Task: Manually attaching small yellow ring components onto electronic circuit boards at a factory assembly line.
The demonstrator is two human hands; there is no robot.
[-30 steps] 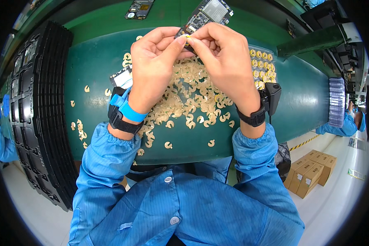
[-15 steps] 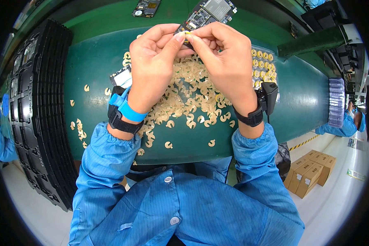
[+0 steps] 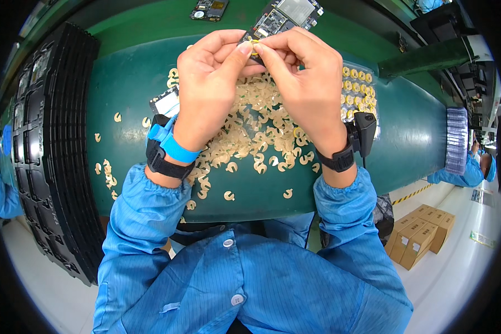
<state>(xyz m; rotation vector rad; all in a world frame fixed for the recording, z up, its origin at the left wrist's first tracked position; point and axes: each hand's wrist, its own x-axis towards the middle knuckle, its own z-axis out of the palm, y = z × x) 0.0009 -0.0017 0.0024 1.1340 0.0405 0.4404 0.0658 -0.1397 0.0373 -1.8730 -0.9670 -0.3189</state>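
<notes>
At top centre of the frame, we see the left hand [image 3: 209, 89] and right hand [image 3: 309, 83] raised together over the green mat [image 3: 128, 83]. Thumbs and forefingers meet on one small yellow piece [image 3: 254, 42], both hands pinching it; the other fingers are curled in. We judge it is held up close for a fine grip. Just behind the fingertips lies a circuit board [image 3: 286, 14]; whether the piece touches it, we cannot tell.

Under the wrists, centre of frame, a loose heap of tan C-shaped bits [image 3: 250, 128] is spread on the mat, within easy reach. Right of centre, a sheet of yellow rings [image 3: 359, 83] in neat rows. Far left, stacked black trays [image 3: 50, 139]. Lower right, cardboard boxes [image 3: 420, 234] on the floor.
</notes>
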